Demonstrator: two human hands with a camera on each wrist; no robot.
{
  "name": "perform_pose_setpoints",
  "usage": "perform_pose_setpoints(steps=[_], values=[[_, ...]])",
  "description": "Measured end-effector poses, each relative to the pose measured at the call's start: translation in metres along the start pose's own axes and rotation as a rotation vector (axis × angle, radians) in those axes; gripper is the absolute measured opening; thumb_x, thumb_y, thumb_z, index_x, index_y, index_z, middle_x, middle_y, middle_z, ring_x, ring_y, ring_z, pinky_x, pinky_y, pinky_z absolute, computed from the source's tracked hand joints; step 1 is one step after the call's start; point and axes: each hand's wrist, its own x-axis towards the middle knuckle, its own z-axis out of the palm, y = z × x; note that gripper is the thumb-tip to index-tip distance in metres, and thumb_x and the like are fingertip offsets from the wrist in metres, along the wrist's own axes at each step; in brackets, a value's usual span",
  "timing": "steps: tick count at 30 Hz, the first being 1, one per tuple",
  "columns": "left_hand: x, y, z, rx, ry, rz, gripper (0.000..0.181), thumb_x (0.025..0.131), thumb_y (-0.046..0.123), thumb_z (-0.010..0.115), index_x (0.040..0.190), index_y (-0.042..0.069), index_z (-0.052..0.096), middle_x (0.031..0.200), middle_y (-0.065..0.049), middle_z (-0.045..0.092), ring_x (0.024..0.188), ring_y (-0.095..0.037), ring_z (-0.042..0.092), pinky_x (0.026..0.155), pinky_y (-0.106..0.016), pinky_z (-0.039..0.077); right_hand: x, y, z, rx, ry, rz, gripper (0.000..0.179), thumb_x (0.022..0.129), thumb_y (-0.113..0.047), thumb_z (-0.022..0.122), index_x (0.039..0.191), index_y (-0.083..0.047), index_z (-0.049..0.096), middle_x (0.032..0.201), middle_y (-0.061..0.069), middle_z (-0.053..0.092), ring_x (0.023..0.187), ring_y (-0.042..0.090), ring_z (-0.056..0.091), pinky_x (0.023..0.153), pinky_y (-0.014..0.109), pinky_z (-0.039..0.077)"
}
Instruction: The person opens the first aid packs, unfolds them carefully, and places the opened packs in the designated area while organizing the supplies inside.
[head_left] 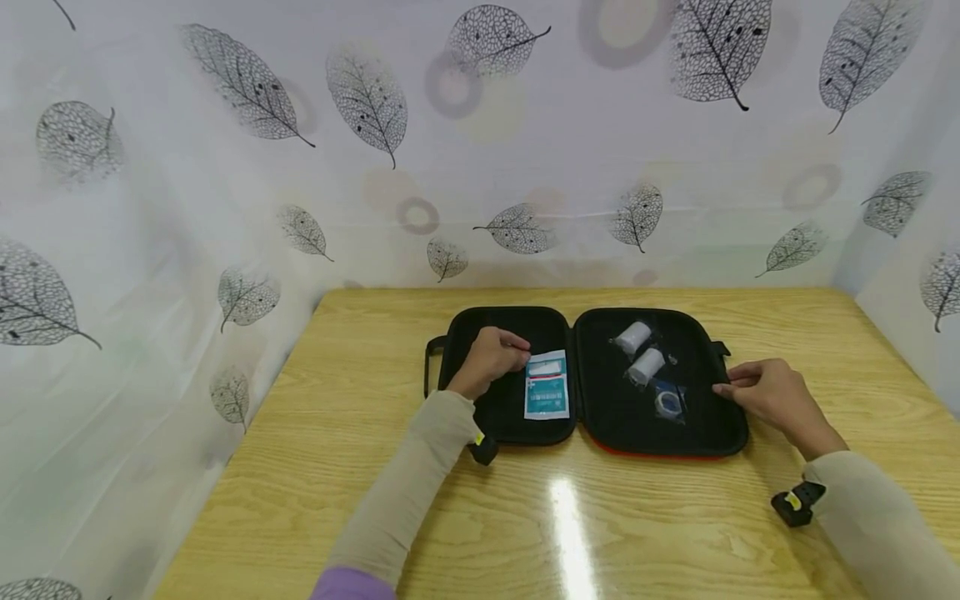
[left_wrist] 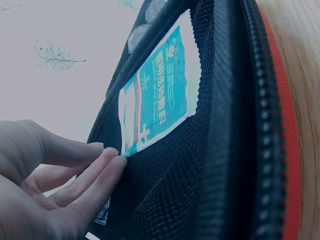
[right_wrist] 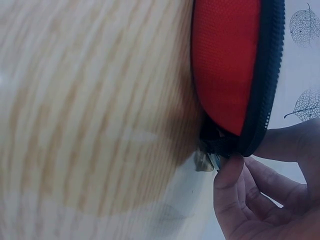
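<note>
A black-lined zippered case [head_left: 501,435] with a red outer shell lies unfolded, its two halves side by side. In its left half is a teal-and-white gauze dressing packet [head_left: 547,400], on black mesh. My left hand [head_left: 489,363] reaches over that half, fairly straight fingertips touching the packet's near corner in the left wrist view. With my right hand [head_left: 772,398] I pinch the right half's outer rim between thumb and fingers; the right wrist view shows this beside the zipper [right_wrist: 267,100]. Two white wrapped rolls [head_left: 647,367] and a clear bag with a tape ring [head_left: 669,403] occupy the right half.
The case rests on a wood-grain table [head_left: 315,500], towards its back edge. Behind and to the left hangs a pale leaf-print sheet [head_left: 420,183]. A black carry handle [head_left: 429,362] sticks out at the case's left side.
</note>
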Motion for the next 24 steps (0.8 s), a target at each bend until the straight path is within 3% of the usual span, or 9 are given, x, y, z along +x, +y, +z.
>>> perform_pose_setpoints(steps=[3,12,24], values=[[0.0002,0.0003,0.0008,-0.031,0.004,-0.004,0.017,0.094,0.003,0.069,0.110,0.002,0.075,0.102,-0.007,0.072,0.088,-0.018,0.067,0.081,-0.032,0.058,0.0000,0.0001,-0.0003,0.002,-0.003,0.002,0.057,0.094,-0.026,0.073,0.122,0.021,0.058,0.104,0.032,0.069,0.098,0.047,0.065,0.079,0.054,0.057],[0.0009,-0.0032,-0.0004,-0.257,-0.024,-0.020,0.021,0.097,-0.004,0.063,0.116,-0.007,0.070,0.110,-0.018,0.071,0.097,-0.026,0.071,0.083,-0.034,0.060,-0.0004,0.0002,-0.0013,0.006,-0.001,-0.002,0.057,0.094,-0.026,0.073,0.121,0.022,0.058,0.102,0.031,0.068,0.095,0.045,0.065,0.073,0.047,0.058],[0.0000,-0.0073,0.0006,-0.292,-0.016,-0.016,0.020,0.097,-0.003,0.064,0.116,-0.006,0.070,0.107,-0.016,0.071,0.095,-0.026,0.072,0.081,-0.033,0.061,0.0001,0.0002,-0.0014,0.002,-0.004,0.000,0.057,0.094,-0.026,0.073,0.121,0.021,0.059,0.102,0.030,0.069,0.094,0.044,0.066,0.073,0.046,0.058]])
